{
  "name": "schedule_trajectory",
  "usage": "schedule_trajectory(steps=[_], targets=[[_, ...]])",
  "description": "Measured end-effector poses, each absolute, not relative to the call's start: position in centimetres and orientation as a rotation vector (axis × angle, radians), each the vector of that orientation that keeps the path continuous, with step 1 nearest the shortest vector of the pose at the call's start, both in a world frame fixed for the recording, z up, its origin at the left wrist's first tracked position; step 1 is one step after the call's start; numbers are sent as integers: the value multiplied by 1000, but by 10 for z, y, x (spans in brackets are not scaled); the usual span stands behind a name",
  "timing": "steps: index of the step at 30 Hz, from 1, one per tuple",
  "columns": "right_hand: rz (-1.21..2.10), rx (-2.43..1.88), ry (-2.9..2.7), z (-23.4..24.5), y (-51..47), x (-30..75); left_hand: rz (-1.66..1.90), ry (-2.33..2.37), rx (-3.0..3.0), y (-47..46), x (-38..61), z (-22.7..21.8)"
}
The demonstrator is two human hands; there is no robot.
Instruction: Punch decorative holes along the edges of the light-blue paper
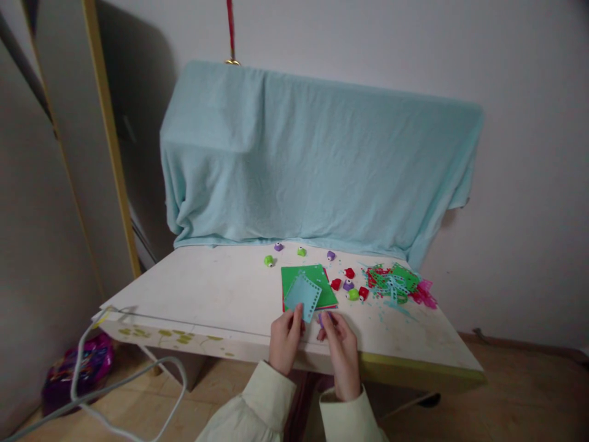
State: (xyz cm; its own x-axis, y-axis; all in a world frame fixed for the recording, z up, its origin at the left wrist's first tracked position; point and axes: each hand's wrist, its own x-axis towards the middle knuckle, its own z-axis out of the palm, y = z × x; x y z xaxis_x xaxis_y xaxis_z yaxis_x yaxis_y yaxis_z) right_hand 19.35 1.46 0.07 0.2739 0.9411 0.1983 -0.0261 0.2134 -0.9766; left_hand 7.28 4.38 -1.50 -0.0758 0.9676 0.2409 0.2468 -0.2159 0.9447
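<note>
At one table (207,276), left hand (286,339) pinches one blue sheet (304,296), right hand (341,347) one purple object (324,318)

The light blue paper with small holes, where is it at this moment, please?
In the head view, the light blue paper is in the left hand, left of the right hand, and partly covers the green sheet.

A dim room with a pale wall (368,43) and a light-brown floor (515,380).
A light-blue cloth (322,159) hangs behind the white table (221,276) — there are green leaf shapes (179,337) on its front — and a red cord (230,31) hangs above. At left stands a grey panel (69,80) with yellow edge (113,147).
</note>
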Motion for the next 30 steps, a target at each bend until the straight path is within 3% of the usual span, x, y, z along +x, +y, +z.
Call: schedule_trajectory(steps=[14,16,21,23,25,28,30], targets=[[404,-1442,-1119,12,43,273,1391,1315,1425,43,68,-11],[479,-1409,-1077,17,39,273,1394,1318,1436,43,68,-13],[1111,-1170,-956,18,34,257,1406,1320,1447,43,68,-13],[1199,-1207,-1036,13,34,252,1409,1311,1443,42,67,-11],[960,-1369,-1141,8,34,253,1411,1306,1439,42,67,-10],[142,-1572,-1121,8,30,264,1404,1298,1450,41,67,-10],[-181,-1562,-1054,13,26,272,1395,1291,1454,41,68,-11]])
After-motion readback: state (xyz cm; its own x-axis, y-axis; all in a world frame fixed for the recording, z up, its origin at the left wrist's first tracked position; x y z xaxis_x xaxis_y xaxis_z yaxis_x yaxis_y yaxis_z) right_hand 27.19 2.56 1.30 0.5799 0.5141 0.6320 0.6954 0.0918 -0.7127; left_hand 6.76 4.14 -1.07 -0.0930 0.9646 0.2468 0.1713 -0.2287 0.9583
